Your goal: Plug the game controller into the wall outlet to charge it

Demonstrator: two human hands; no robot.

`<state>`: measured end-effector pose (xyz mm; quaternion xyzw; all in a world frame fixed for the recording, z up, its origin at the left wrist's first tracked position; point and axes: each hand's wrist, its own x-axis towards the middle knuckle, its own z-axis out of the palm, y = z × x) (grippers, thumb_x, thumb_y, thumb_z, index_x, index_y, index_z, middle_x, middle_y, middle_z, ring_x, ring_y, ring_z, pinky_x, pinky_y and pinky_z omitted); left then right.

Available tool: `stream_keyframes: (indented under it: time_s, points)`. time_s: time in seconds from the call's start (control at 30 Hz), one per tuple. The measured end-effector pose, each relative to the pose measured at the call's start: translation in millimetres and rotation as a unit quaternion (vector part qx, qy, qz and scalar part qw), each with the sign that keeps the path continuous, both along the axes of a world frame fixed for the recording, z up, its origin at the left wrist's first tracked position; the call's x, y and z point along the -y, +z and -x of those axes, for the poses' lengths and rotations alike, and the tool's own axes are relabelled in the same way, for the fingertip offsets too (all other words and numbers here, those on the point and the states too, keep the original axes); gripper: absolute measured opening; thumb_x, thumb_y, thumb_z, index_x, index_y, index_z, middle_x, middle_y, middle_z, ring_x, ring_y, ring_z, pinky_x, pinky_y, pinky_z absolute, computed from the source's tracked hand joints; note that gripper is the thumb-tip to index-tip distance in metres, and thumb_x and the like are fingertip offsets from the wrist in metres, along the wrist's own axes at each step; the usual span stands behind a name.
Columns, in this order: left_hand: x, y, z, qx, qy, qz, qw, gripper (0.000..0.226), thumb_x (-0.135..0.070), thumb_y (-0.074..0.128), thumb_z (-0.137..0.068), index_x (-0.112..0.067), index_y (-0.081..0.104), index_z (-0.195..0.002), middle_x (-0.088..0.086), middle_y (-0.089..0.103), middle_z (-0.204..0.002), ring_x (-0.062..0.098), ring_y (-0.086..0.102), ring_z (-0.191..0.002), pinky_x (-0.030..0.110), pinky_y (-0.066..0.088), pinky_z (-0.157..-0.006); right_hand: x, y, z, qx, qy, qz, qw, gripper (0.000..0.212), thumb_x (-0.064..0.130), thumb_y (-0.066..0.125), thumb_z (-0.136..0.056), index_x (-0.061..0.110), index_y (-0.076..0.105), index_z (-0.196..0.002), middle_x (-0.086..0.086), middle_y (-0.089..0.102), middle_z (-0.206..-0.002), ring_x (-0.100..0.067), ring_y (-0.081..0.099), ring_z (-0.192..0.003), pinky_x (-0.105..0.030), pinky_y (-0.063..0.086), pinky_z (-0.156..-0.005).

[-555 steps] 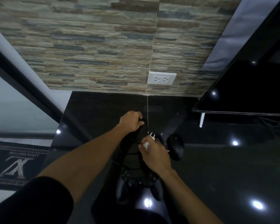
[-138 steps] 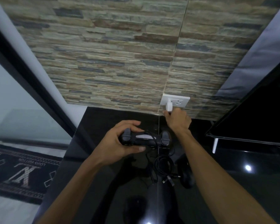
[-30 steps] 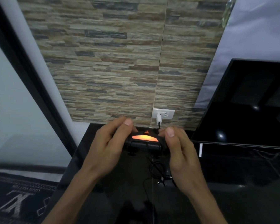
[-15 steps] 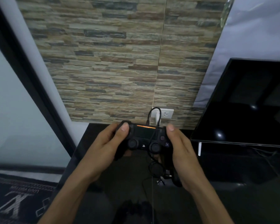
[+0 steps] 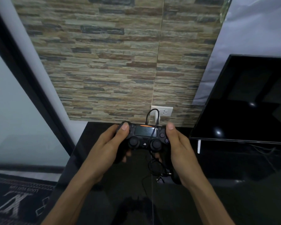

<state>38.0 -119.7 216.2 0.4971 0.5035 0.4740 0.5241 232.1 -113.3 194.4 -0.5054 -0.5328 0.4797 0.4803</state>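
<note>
A black game controller (image 5: 144, 137) is held face up above the glossy black counter (image 5: 91, 159), an orange strip glowing along its far edge. My left hand (image 5: 109, 146) grips its left handle and my right hand (image 5: 177, 146) its right handle, thumbs on the top corners. A black cable (image 5: 152, 114) loops from the controller's far edge up to a white charger plugged into the left socket of the white wall outlet (image 5: 166, 111), then runs down over the controller's face to a coil (image 5: 156, 168) on the counter.
A large black TV screen (image 5: 246, 101) stands right of the outlet. Stone-pattern wall tiles rise behind the counter. A dark window frame (image 5: 23, 75) slants at left, and a patterned rug (image 5: 18, 203) lies on the floor at lower left.
The controller has tilted from showing its glowing light bar to lying face up, buttons and sticks towards me. Both hands stay on its handles; the cable now arches up in front of the outlet.
</note>
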Motion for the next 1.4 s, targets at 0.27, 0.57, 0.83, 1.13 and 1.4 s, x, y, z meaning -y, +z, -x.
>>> stream_keyframes:
  time_s: [0.27, 0.57, 0.83, 1.13, 1.4]
  points:
    - [0, -3, 0, 0.000, 0.008, 0.046, 0.999, 0.047, -0.058, 0.046, -0.095, -0.020, 0.074, -0.092, 0.001, 0.071, -0.064, 0.011, 0.063, -0.050, 0.021, 0.048, -0.045, -3, -6, -1, -0.017, -0.013, 0.001, 1.000, 0.035, 0.061, 0.047, -0.095, 0.040, 0.071, -0.109, 0.006, 0.078, -0.109, -0.018, 0.073, -0.106, -0.061, 0.056, -0.098]
    - [0, -7, 3, 0.006, -0.025, 0.044, 0.999, 0.044, -0.057, 0.065, -0.076, -0.016, 0.067, -0.091, 0.000, 0.068, -0.077, 0.016, 0.064, -0.064, 0.031, 0.051, -0.053, 1, -6, -3, -0.069, 0.033, 0.007, 0.997, 0.024, 0.045, 0.067, -0.092, 0.035, 0.068, -0.113, 0.005, 0.078, -0.108, -0.011, 0.076, -0.095, -0.027, 0.060, -0.070]
    - [1, -9, 1, -0.027, -0.011, 0.029, 0.999, 0.057, -0.065, 0.069, -0.066, -0.017, 0.067, -0.097, -0.002, 0.069, -0.072, 0.013, 0.063, -0.059, 0.029, 0.051, -0.052, 6, -3, -3, -0.078, 0.057, 0.008, 0.995, 0.041, 0.044, 0.076, -0.083, 0.024, 0.064, -0.118, 0.001, 0.078, -0.107, -0.012, 0.076, -0.096, -0.026, 0.062, -0.074]
    - [1, -9, 1, -0.010, -0.026, 0.037, 0.999, 0.062, -0.063, 0.066, -0.070, -0.011, 0.067, -0.104, -0.001, 0.069, -0.079, 0.014, 0.063, -0.063, 0.030, 0.051, -0.054, 5, -3, -1, -0.100, 0.041, 0.007, 0.994, 0.033, 0.045, 0.074, -0.083, 0.028, 0.066, -0.110, 0.000, 0.079, -0.101, -0.017, 0.076, -0.086, -0.027, 0.061, -0.067]
    - [-3, -15, 9, 0.063, -0.052, 0.031, 0.996, 0.034, -0.033, 0.070, -0.082, -0.012, 0.070, -0.109, 0.001, 0.073, -0.089, 0.015, 0.066, -0.072, 0.027, 0.053, -0.056, -4, -9, -6, -0.165, 0.003, 0.060, 0.984, 0.035, 0.059, 0.073, -0.078, 0.033, 0.071, -0.101, -0.002, 0.080, -0.105, -0.017, 0.078, -0.093, -0.034, 0.061, -0.074]
